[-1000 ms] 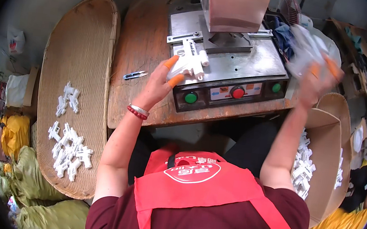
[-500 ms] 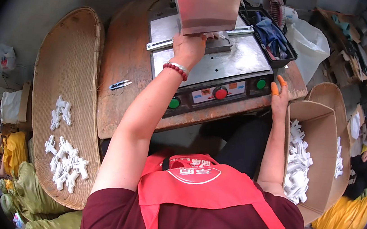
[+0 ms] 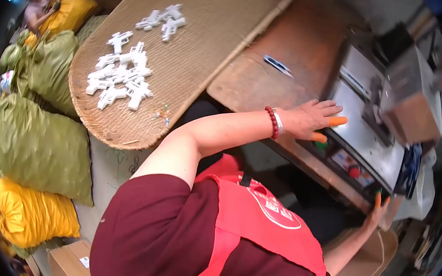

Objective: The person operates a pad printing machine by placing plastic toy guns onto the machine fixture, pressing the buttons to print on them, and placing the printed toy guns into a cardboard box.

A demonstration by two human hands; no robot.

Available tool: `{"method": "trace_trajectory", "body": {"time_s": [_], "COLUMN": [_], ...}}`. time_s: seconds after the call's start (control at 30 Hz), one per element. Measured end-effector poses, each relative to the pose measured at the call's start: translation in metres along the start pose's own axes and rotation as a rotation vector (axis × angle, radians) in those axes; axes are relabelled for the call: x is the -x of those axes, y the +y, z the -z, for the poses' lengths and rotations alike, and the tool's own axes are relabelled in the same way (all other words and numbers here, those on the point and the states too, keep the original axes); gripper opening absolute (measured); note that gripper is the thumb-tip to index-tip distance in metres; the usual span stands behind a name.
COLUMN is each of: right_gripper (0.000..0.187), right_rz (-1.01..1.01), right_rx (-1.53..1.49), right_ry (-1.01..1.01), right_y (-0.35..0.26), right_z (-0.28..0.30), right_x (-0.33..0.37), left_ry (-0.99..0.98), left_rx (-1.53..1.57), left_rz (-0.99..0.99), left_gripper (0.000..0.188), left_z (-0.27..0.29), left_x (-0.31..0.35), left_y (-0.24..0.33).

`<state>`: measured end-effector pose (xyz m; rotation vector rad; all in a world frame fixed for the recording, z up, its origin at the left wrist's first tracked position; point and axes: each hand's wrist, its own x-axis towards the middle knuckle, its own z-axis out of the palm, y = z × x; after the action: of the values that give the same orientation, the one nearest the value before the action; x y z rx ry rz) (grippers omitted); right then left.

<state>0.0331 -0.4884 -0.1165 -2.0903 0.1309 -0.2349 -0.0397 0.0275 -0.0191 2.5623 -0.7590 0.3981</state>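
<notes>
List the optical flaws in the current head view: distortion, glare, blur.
Head view, rim: black fisheye border; head view, right edge: background beyond the metal box looks smeared; head view, machine: pale sheen on the steel plate; head view, upper left: a small bright light spot; head view, left: white gun-shaped pieces fairly sharp.

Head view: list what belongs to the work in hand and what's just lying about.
Apparently in the work:
- metal-topped machine; left hand over one front corner, right hand near the other
- white pistol-shaped pieces
- wicker tray holding them

Seemingly lying about:
- snips
- olive sacks
- yellow sack
</notes>
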Motion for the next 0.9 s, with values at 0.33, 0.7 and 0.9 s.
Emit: {"method": "trace_trajectory", "body": {"time_s": [0.33, 0.7, 0.9], "right_gripper": [0.057, 0.044, 0.039], "right_rz": [0.057, -0.293, -0.243], "right_rx": [-0.436, -0.433, -0.33], "right_ry": [0.314, 0.685, 0.785], "right_y": [0.042, -0.019, 0.051], "right_z": [0.029, -0.018, 0.055], "right_x": [-0.015, -0.005, -0.036], "left_ry": [0.581, 0.466, 0.693], "left_rx": [-0.488, -0.615, -0.502], "left_rz": [0.995, 1.418, 0.911], "left_gripper": [0.047, 0.051, 0.043], "left_z": [0.09, 0.069, 0.106], "left_x": [0.244, 0.377, 0.311], "left_y": [-0.368, -0.474, -0.472]}}
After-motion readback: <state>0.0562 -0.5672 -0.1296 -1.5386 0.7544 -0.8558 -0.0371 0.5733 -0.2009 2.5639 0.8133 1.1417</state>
